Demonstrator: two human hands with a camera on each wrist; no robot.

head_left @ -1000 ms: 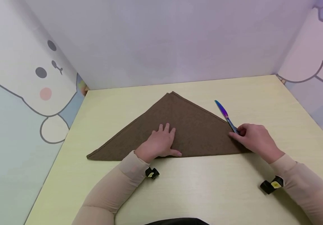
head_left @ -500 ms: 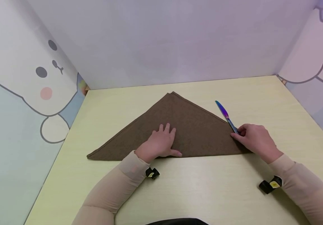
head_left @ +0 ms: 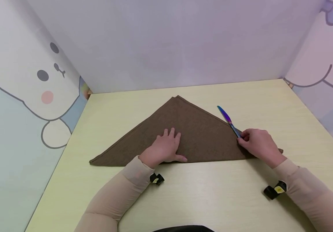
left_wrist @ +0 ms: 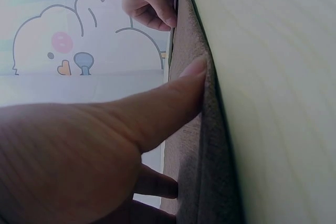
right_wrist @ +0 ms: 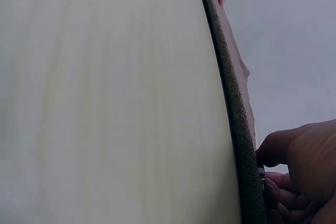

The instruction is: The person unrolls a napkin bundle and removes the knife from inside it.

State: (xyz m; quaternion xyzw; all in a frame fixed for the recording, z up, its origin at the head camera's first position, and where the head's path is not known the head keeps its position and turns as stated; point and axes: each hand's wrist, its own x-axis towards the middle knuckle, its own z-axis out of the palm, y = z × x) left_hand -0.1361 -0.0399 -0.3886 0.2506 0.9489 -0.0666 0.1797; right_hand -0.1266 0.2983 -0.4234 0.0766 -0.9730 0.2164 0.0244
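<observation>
A brown cloth (head_left: 201, 138), folded into a wide triangle, lies on the table with its peak pointing away from me. My left hand (head_left: 165, 146) rests on the middle of it, fingers spread, thumb along the near folded edge. At the cloth's right part, my right hand (head_left: 259, 143) pinches the handle of a table knife (head_left: 225, 114) with a shiny blue-purple blade. The blade points away and to the left, across the cloth's sloping edge. In the right wrist view the right hand (right_wrist: 304, 166) hides most of the handle beside the cloth's thick fold (right_wrist: 236, 93).
A pale wooden table (head_left: 207, 193) bears the cloth. A plain light wall (head_left: 169, 48) stands behind it, with cartoon-printed panels (head_left: 15, 135) at left and right. Black wrist-worn devices (head_left: 275, 190) sit by both sleeves.
My right hand has shifted slightly left with the knife, which now lies farther over the cloth. The cloth's right tip has come into view beyond the wrist. My left hand has stayed put.
</observation>
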